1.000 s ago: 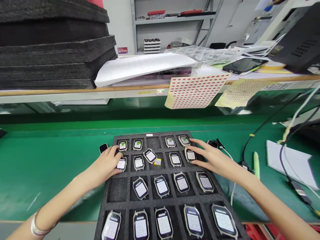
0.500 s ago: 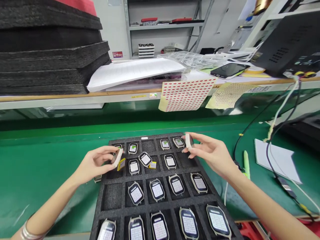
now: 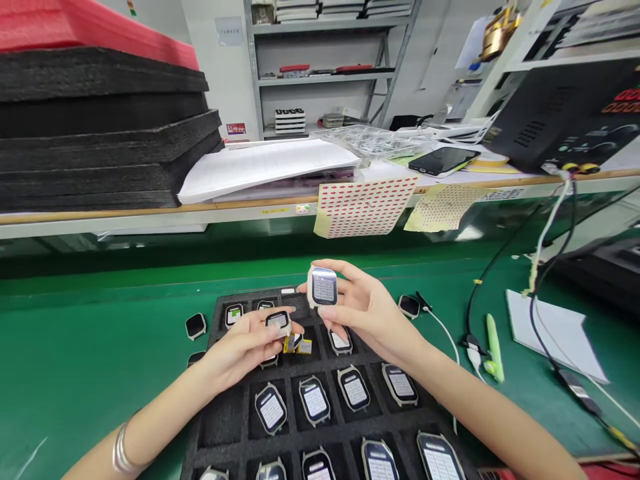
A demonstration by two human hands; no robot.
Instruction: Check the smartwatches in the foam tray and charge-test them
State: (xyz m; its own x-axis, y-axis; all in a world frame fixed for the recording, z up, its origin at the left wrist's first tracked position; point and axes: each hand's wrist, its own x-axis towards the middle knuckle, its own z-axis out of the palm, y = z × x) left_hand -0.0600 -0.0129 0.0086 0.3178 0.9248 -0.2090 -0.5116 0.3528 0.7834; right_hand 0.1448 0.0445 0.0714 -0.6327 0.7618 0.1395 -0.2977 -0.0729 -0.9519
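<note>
A black foam tray [image 3: 235, 420] with square pockets lies on the green bench and holds several smartwatch bodies with lit screens. My right hand [image 3: 365, 310] is raised over the tray's far part, its fingers closed round one watch body [image 3: 323, 287] whose screen faces me. My left hand [image 3: 245, 347] is lower and to the left, pinching a second watch body [image 3: 279, 321] with a small yellow part [image 3: 289, 343] hanging under it. The two hands are close together, about a hand's width apart.
Two loose watch bodies [image 3: 195, 326] lie on the green mat left of the tray, another [image 3: 409, 306] on a white cable at right. A green pen [image 3: 494, 347], white paper [image 3: 560, 333] and black cables lie right. A shelf above carries stacked black foam [image 3: 100, 133], papers and red sticker sheets [image 3: 365, 207].
Both hands lifted a watch body out of the tray's far rows and brought them up and together towards the middle. The camera tilted upward, so the tray sits lower in view.
</note>
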